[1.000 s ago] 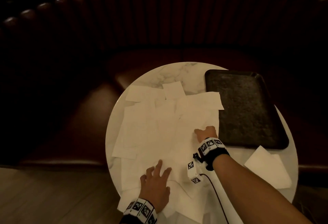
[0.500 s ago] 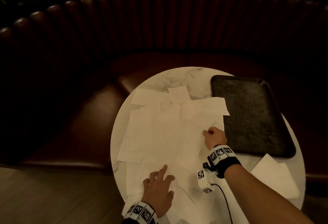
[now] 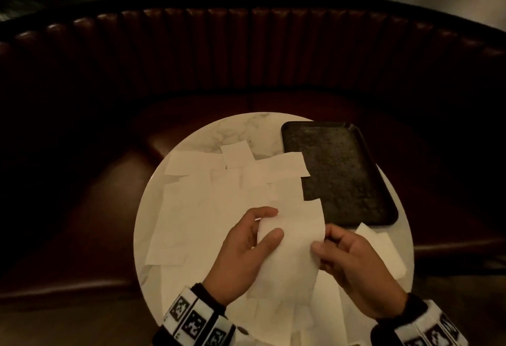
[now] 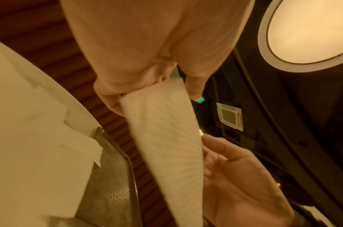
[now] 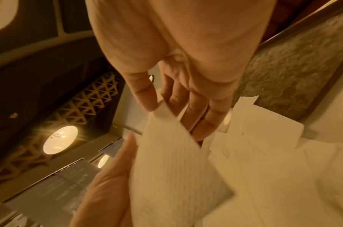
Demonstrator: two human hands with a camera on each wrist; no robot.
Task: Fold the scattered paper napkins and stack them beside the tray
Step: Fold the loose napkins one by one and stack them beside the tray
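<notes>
A white paper napkin (image 3: 293, 247) is held up above the round marble table (image 3: 241, 132). My left hand (image 3: 267, 223) pinches its left edge between thumb and fingers. My right hand (image 3: 324, 240) pinches its right edge. In the left wrist view the napkin (image 4: 162, 138) hangs from the left fingers (image 4: 112, 101), with the right hand (image 4: 235, 176) beside it. The right wrist view shows the thumb (image 5: 145, 98) on the napkin's (image 5: 166, 161) corner. Several unfolded napkins (image 3: 205, 208) lie scattered over the table. The dark tray (image 3: 339, 170) sits at the right.
Folded white napkins (image 3: 383, 249) lie on the table just in front of the tray, to the right of my hands. One loose napkin (image 3: 290, 167) overlaps the tray's left edge. A dark red tufted booth seat (image 3: 246, 58) curves around the table's far side.
Both hands lay on the napkin pile on the table; they have since come together and lifted one napkin off it, each pinching one side.
</notes>
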